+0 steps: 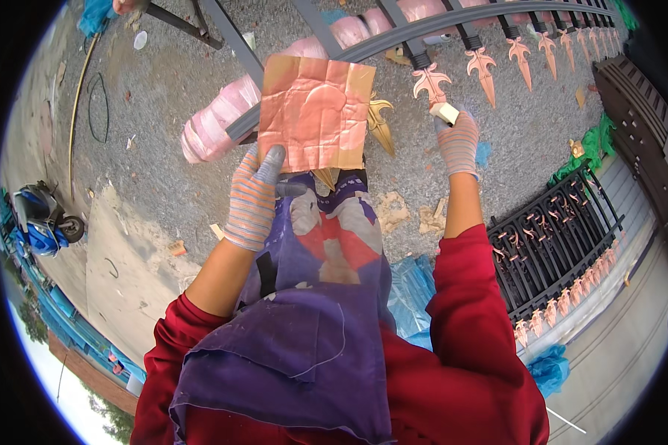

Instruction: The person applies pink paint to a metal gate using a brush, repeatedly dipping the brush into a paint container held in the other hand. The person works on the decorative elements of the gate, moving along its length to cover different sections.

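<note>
My left hand [254, 194], in a striped glove with grey fingertips, grips the lower left edge of a creased square sheet [315, 111] like cardboard, smeared with copper paint. My right hand [459, 144], gloved the same way, is closed around a small cream-coloured block [444, 113], perhaps a sponge. The block is at the tip of a copper-coloured spear-point finial [430, 83] on a dark grey metal fence panel [423, 28]; whether they touch I cannot tell. Behind the sheet's right edge shows a gold finial [380, 124]. More copper finials [520, 61] run off to the right.
A pink plastic-wrapped bundle [217, 122] lies under the panel. At right stands a black railing [553, 245] with copper ornaments, beside green netting [595, 148]. Blue plastic sheeting [412, 293] lies by my legs. A blue scooter [44, 219] stands left. Another person's hand [126, 5] shows top left.
</note>
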Tool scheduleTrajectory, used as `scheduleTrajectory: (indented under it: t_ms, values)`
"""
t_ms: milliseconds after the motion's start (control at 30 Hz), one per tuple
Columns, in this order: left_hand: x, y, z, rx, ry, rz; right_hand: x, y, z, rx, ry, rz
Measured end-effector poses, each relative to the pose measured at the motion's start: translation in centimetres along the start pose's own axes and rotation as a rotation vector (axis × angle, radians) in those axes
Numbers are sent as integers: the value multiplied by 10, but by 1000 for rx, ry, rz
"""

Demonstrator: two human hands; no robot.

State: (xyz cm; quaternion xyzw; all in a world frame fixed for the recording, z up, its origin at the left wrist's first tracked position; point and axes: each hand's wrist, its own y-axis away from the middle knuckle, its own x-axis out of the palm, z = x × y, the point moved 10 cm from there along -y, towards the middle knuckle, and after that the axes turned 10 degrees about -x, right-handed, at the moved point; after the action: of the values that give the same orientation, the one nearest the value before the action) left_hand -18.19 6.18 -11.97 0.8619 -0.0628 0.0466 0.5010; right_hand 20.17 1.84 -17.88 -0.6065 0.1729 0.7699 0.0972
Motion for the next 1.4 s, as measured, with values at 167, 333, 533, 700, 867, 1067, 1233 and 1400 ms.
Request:
scheduleTrajectory:
  t_ms: [167,333,533,700,867,1067,1233,1400]
  values:
    - [-7,-2,2,39,94,-18,-20,28,-38,265,-158,13]
    - [-1,-5,4,34,91,14,-30,-34,-18,129,-260,-144]
    - [-1,2,-3,32,71,-24,-19,-41,-5,162,-138,19]
    - [-7,-3,8,35,129,-29,-50,-45,-7,159,-268,-124]
    - [-1,-1,2,15,111,-27,-21,-66,15,-159,62,-85]
    - [-5,-2,4,36,122,21,-23,-63,-32,65,-108,-112]
    - [-4,2,0,51,109,-30,-31,-61,-44,219,-249,-194]
    - [-4,2,0,63,98,-17,-16,-59,6,-28,-244,-166]
